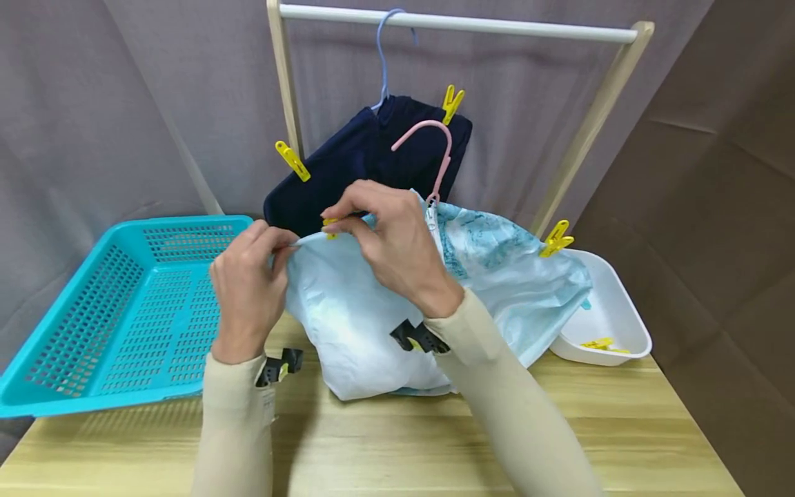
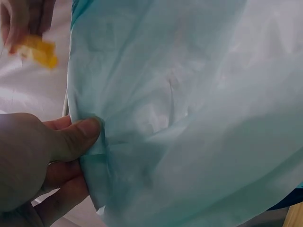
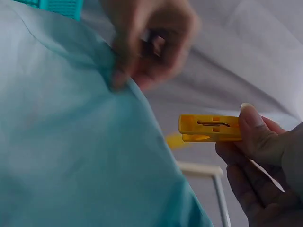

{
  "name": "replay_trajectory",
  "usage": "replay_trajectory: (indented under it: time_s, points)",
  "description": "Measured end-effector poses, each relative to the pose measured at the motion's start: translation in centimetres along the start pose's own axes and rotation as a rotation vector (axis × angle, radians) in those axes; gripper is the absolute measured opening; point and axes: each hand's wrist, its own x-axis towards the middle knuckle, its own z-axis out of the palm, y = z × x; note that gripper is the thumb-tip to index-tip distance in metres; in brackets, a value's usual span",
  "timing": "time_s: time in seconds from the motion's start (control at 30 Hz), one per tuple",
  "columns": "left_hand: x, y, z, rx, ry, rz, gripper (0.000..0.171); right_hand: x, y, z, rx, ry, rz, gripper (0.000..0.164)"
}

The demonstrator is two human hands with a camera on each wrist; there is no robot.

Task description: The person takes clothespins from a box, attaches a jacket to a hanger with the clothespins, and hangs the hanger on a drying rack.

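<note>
A pale blue jacket [image 1: 348, 304] with a zipper hangs on a pink hanger [image 1: 446, 148]. Between thumb and fingers, my left hand [image 1: 245, 286] pinches the jacket's upper left edge; the left wrist view shows the thumb on the fabric [image 2: 189, 118]. My right hand [image 1: 397, 241] pinches a yellow clothespin [image 3: 210, 127] by its handle end. In the right wrist view the clothespin stands a little apart from the jacket edge. Another yellow clothespin [image 1: 556, 239] grips the jacket's right shoulder.
Behind, a dark navy garment [image 1: 354, 155] with two yellow clothespins hangs on a blue hanger [image 1: 383, 55] from the rack's white bar [image 1: 497, 26]. A turquoise basket [image 1: 81, 407] stands left. To the right, a white tub [image 1: 621, 297] contains yellow clothespins [image 1: 599, 344].
</note>
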Motion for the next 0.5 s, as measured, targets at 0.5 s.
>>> replay_trajectory:
  time_s: [0.5]
  points:
    - [0.0, 0.0, -0.1, -0.007, 0.001, 0.022, 0.008, 0.4, 0.6, 2.5, -0.293, -0.306, 0.060, 0.042]
